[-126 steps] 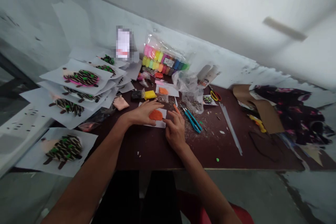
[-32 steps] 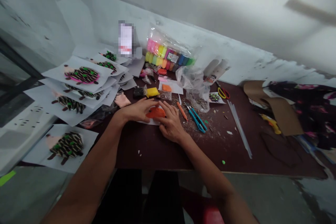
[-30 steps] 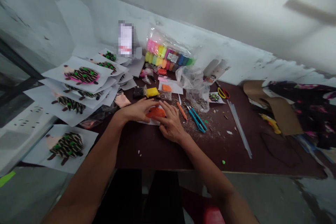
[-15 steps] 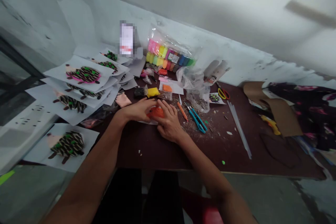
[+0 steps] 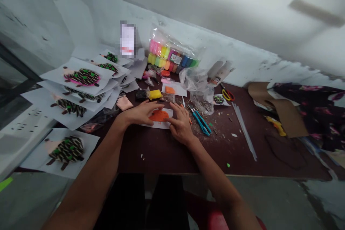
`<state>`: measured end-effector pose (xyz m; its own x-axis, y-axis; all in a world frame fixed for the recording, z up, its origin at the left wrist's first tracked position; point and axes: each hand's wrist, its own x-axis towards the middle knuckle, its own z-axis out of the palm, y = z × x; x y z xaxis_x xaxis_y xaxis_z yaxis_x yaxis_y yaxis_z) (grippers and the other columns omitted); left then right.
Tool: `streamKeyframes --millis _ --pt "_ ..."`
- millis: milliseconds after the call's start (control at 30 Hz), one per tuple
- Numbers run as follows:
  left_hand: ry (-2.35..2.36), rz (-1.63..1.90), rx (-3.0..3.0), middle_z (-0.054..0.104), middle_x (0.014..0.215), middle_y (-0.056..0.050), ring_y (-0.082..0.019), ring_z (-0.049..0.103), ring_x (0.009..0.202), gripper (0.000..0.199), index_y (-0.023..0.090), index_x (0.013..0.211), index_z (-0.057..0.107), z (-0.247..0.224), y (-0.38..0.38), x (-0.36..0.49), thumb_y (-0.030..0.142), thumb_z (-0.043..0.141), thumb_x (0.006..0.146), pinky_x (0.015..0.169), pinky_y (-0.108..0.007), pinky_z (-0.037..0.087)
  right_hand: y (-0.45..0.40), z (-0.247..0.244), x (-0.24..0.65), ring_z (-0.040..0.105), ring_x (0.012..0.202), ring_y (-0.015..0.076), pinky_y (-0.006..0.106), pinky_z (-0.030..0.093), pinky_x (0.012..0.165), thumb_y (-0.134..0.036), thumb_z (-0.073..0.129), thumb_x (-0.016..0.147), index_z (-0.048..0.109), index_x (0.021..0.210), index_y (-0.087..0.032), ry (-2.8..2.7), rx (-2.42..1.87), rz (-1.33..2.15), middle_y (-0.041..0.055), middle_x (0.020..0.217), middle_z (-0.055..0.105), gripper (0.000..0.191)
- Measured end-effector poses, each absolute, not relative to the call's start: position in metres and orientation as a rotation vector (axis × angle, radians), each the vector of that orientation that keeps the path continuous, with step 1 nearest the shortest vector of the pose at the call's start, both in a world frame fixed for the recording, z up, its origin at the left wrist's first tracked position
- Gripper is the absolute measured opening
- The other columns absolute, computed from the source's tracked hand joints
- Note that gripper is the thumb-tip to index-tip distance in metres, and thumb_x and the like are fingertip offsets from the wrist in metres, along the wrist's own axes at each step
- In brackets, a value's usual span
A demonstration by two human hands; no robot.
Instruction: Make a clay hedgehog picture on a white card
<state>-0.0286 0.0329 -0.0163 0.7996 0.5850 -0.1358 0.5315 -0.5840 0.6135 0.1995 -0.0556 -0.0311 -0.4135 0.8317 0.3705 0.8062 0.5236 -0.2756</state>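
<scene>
Clay hedgehogs on paper sheets [image 5: 66, 151] crowd the left of the desk [image 5: 151, 158], below a pixelated, unreadable object [image 5: 127, 39] at upper center. At center, an open left hand [image 5: 140, 113] and open right hand [image 5: 180, 127] lie apart, just beside orange clay [image 5: 159, 115] on white paper [image 5: 151, 125]. The right hand partly hides an orange tool [image 5: 190, 121] next to blue scissors [image 5: 199, 122].
</scene>
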Motion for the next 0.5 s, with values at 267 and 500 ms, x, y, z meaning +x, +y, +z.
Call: streamKeyframes --millis 267,500 --pt "0.827 0.143 2.325 0.047 0.152 -0.007 -0.029 0.037 0.143 0.080 0.028 0.148 0.040 -0.0151 0.0322 -0.0254 0.026 0.068 0.072 0.121 -0.049 0.015 -0.0566 -0.0311 0.1976 0.030 0.147 0.0270 0.054 0.020 0.120 -0.013 0.061 0.079 0.075 0.103 -0.025 -2.379 -1.335 0.024 0.0060 0.157 0.040 0.030" --pt "0.843 0.132 2.316 0.048 0.152 -0.007 -0.029 0.035 0.145 0.080 0.027 0.148 0.041 -0.0137 0.0313 -0.0256 0.023 0.065 0.072 0.121 -0.049 0.015 -0.0567 -0.0329 0.1999 0.032 0.146 0.0257 0.055 0.022 0.118 -0.013 0.057 0.079 0.073 0.103 -0.026 -2.386 -1.304 0.038 0.0045 0.156 0.041 0.032"
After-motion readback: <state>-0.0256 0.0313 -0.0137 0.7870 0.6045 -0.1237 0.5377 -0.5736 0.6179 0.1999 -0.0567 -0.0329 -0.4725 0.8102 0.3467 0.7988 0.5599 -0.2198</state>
